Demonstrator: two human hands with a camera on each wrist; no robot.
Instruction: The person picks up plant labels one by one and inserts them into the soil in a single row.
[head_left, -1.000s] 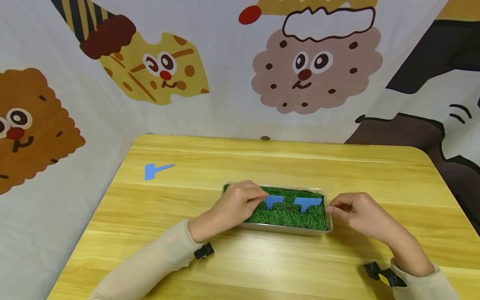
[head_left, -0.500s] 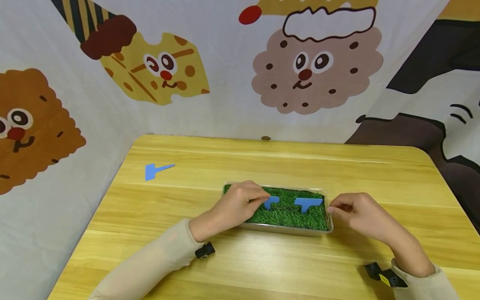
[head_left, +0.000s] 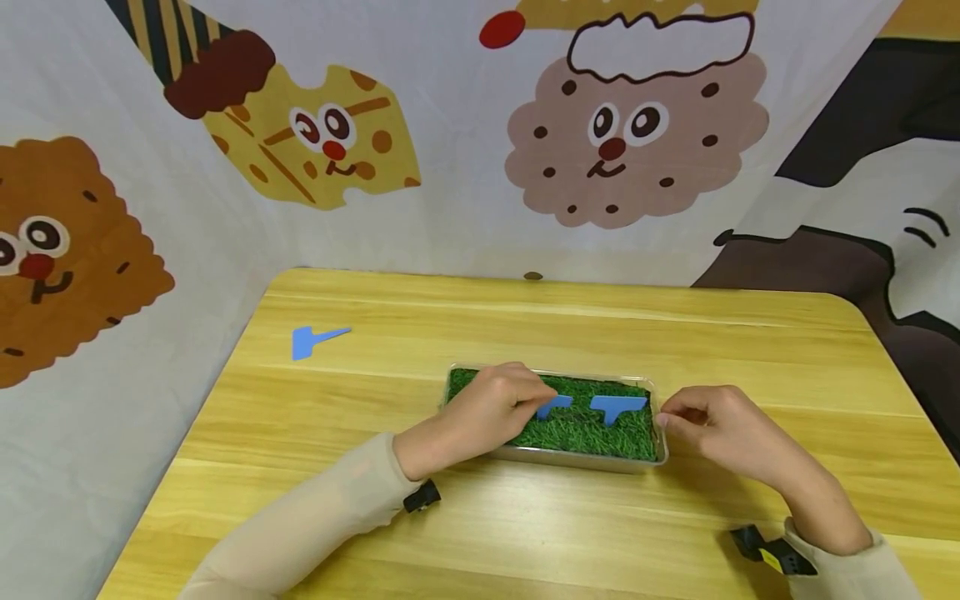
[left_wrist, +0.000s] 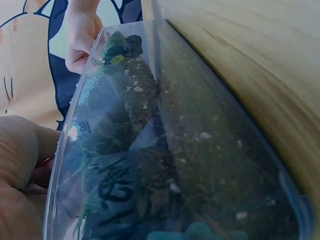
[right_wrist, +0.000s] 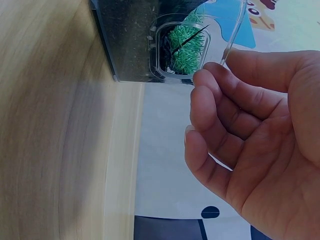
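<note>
A white cloth printed with cartoon food [head_left: 465,233] fills the upper frame, behind a yellow wood-grain table [head_left: 315,442]. At lower centre sits a clear rectangular plastic box [head_left: 585,462] of green grass [head_left: 573,437]. The right hand [head_left: 723,427], fingers curled, pinches its right rim; the left hand [head_left: 491,410], fingers bent, pinches a flat blue T-shaped tag [head_left: 562,402]. A matching blue tag [head_left: 618,404] stands right of it; a third tag [head_left: 303,342] lies left of centre.

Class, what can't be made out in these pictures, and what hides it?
Head: the left end of the held tag, behind the left hand.
Head: the stem tip of the right tag, hidden by the grass.
Left wrist: the dark marks, too blurred to read through the box.
Left wrist: part of the left hand, beyond the left edge.
</note>
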